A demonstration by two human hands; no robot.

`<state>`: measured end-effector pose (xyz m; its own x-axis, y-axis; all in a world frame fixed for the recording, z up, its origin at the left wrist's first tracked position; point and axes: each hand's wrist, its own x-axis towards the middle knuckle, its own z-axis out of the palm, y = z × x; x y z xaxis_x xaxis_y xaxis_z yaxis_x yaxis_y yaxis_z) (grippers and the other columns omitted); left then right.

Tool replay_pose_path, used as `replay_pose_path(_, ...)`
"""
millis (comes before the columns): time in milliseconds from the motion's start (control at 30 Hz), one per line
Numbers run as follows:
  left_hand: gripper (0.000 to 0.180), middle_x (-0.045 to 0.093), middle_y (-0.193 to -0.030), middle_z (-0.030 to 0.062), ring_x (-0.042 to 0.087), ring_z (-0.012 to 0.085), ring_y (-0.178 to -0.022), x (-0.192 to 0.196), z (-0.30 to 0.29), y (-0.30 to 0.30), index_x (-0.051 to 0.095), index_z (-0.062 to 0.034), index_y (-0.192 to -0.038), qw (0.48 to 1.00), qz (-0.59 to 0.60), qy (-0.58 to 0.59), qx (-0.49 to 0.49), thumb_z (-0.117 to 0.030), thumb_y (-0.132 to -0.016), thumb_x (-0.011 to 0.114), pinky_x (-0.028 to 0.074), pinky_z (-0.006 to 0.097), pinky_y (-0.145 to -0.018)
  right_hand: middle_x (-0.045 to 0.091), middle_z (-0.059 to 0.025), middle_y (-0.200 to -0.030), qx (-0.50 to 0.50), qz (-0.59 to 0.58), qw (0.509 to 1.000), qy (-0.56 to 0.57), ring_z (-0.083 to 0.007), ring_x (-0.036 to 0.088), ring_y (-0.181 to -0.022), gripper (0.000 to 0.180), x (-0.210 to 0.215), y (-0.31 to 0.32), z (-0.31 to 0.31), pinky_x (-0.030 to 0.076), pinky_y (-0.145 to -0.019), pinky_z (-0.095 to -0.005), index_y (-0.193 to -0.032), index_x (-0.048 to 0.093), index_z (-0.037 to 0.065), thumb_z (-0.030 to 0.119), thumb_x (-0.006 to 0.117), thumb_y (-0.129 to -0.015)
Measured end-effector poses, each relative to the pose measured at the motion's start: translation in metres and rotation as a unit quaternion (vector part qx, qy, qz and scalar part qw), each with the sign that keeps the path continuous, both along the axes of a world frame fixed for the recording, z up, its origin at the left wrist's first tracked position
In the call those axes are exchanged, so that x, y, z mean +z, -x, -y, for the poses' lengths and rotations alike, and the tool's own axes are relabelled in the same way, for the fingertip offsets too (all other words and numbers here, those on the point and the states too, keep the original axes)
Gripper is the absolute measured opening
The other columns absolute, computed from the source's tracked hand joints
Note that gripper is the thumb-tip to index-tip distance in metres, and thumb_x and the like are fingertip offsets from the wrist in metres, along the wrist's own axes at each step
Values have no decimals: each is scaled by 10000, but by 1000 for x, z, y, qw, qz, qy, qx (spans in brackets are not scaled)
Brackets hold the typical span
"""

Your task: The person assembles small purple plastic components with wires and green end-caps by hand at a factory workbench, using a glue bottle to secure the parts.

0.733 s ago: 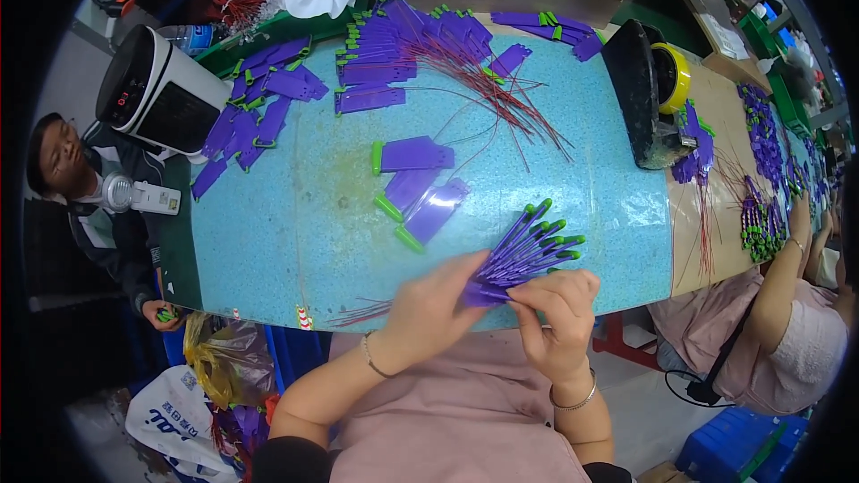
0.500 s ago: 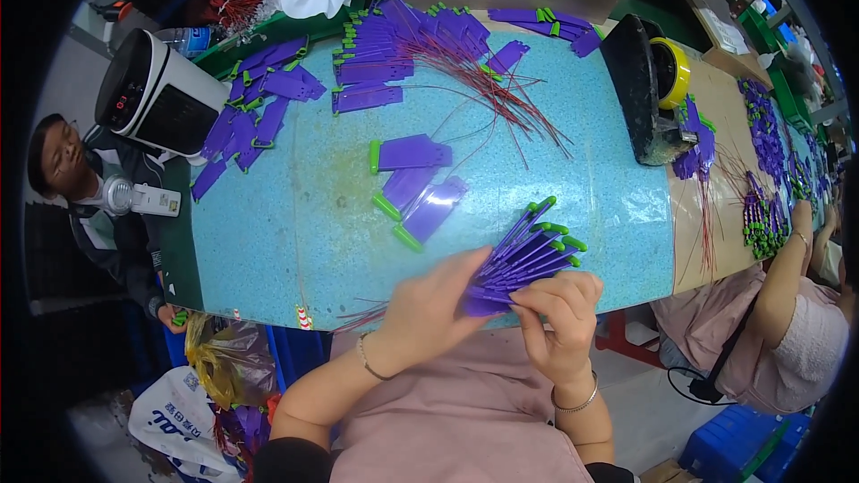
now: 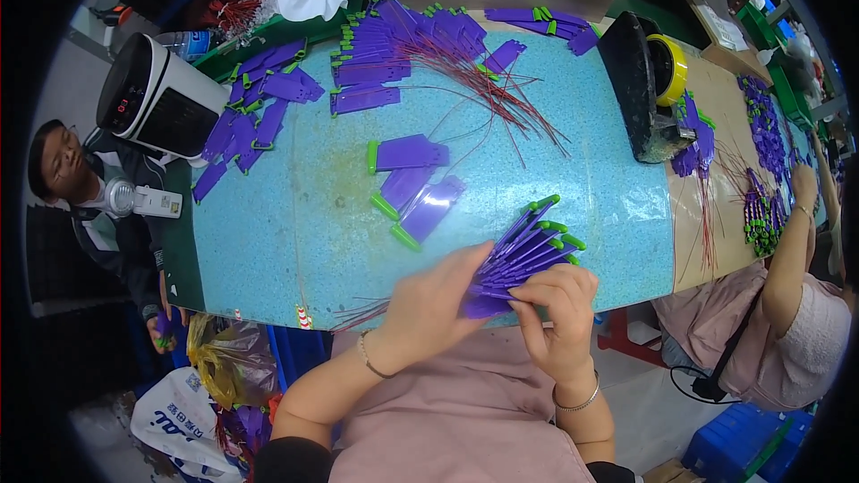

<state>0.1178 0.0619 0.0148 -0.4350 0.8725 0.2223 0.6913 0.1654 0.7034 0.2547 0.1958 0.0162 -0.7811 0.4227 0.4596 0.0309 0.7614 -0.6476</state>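
Note:
A fanned bundle of flat purple pieces with bright green ends (image 3: 519, 255) is held over the near edge of the blue table. My left hand (image 3: 434, 295) wraps round the bundle's lower left side, thumb and fingers closed on it. The fingertips of my right hand (image 3: 557, 304) pinch the near right side of the same bundle. Red wires (image 3: 362, 313) stick out to the left beneath my left wrist. Just beyond my hands lie a few loose purple pieces with green ends (image 3: 413, 154), flat on the table.
Purple pieces lie heaped at the far middle (image 3: 371, 49) with red wires (image 3: 488, 89), and at far left (image 3: 259, 107) beside a white-and-black heater (image 3: 165, 94). A tape dispenser (image 3: 637, 94) with yellow tape stands right. One person sits left; another's arm (image 3: 787, 259) reaches in at right.
My hands and the bundle have barely moved. The person at left now holds a purple piece lower down, and the co-worker's arm at right has shifted up and away.

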Motion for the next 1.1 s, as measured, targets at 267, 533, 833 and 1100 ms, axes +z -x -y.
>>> replay_pose_path(267, 721, 623, -1181, 185, 668, 340, -944, 2, 0, 1, 490, -29, -1332, 1000, 15, 16, -5, -230, -717, 809, 556, 368, -736, 580, -35, -1057, -1, 37, 996, -85, -233, 520, -1017, 354, 4, -5, -9, 342, -873, -364, -1032, 709, 167, 46, 738, -700)
replay_pose_path(533, 719, 622, -1185, 185, 664, 346, -962, 1, 0, 2, 490, -24, -1329, 999, 13, 29, -5, -289, -741, 809, 553, 372, -751, 569, -112, -1212, -62, 30, 998, 7, -303, 506, -1140, 415, -1, -17, -24, 324, -991, -427, -1174, 643, 101, 149, 724, -769)
replay_pose_path(833, 684, 607, -1192, 188, 655, 346, -977, 5, -22, -1, 492, -20, -1317, 999, -3, 40, 8, -269, -756, 795, 551, 357, -760, 382, -206, -1485, -28, 197, 977, -77, -369, 329, -1399, 991, -4, -10, -45, 216, -1127, -486, -1436, 336, -26, 356, 834, -668)
replay_pose_path(1100, 657, 526, -1308, 127, 529, 203, -1182, 1, -40, -26, 345, 32, -1404, 900, 425, -78, -53, -123, -874, 701, 447, 352, -1003, 329, -195, -1479, 5, -176, 891, 419, -347, 387, -1358, 916, -16, 7, -10, 351, -1105, -478, -1438, 256, -21, 271, 782, -746)
